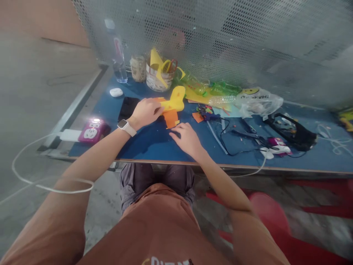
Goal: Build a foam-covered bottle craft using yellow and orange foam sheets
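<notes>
A yellow piece with a rounded, lobed end (176, 100) is gripped at its left end by my left hand (146, 112), which wears a watch at the wrist. An orange piece (171, 118) hangs beneath it, with a small yellow bit at its lower right corner. Just below that corner is my right hand (186, 139), its thumb and index finger apart and its fingertips near the orange edge. No object shows between those fingers. A black phone (128, 108) lies partly behind my left hand.
Along the back stand a bottle (118, 59), a jar (138, 69) and a tub of yellow scraps (158, 81). A purple power socket (92, 131) sits left. Rightward are green bottles (224, 88), a plastic bag (259, 103), cables, tools and a black tray (300, 138).
</notes>
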The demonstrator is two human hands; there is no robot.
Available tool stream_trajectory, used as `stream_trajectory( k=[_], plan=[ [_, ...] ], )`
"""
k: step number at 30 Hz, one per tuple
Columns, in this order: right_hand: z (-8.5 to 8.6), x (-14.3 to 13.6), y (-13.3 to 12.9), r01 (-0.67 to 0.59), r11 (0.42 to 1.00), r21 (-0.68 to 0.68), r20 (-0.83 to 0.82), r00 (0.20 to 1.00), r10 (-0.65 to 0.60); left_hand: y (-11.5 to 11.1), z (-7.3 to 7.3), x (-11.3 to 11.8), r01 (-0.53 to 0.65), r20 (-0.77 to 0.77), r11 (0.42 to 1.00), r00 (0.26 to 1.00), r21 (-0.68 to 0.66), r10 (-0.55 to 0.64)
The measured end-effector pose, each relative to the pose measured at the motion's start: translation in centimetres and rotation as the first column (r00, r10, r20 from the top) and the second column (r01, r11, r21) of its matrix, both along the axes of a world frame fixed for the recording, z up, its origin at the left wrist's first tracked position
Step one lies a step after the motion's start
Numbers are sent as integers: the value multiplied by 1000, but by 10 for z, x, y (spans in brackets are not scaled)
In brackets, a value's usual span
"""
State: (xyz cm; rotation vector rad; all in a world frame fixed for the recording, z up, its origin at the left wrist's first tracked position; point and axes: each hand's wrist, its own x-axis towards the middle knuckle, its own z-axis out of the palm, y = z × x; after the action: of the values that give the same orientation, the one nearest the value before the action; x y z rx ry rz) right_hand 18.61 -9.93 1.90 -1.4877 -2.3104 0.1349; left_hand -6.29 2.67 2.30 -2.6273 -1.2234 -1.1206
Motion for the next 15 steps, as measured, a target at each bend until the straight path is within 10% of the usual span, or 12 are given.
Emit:
stream_trajectory(
  k=[9, 15],
  plan=[
    [-2, -24, 15, 89, 995, -39, 5, 996, -89, 0, -1, 2, 31, -18, 999, 999, 13, -30],
    [45, 23, -36, -342, 913, -223, -291, 917, 273, -2, 3, 3, 24, -7, 999, 1000, -32, -24]
  ],
)
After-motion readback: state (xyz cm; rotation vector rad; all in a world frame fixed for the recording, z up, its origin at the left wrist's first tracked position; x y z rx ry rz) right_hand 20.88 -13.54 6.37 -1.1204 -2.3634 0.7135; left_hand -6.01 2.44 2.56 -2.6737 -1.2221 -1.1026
